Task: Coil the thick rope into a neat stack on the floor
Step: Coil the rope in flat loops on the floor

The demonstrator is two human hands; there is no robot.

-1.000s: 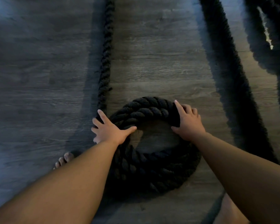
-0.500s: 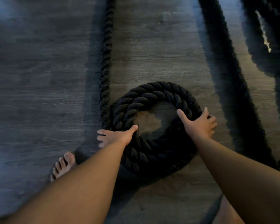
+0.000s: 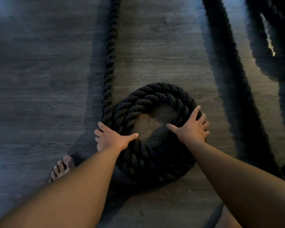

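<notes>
A thick black twisted rope lies coiled in a ring of several turns on the dark wood floor, with bare floor showing through its middle. A straight run of the same rope leads from the coil's left side up to the top edge. My left hand rests on the coil's left side, thumb toward the hole, fingers spread over the outer edge. My right hand lies on the right side, thumb reaching inward, fingers draped over the outer turn.
Another long stretch of black rope runs along the floor to the right of the coil. More loops of it hang or lie at the upper right. My bare foot stands left of the coil.
The right hand slid from the coil's top round to its right side. The left hand shifted slightly down the left side. The view pulled back, showing more of the foot.
</notes>
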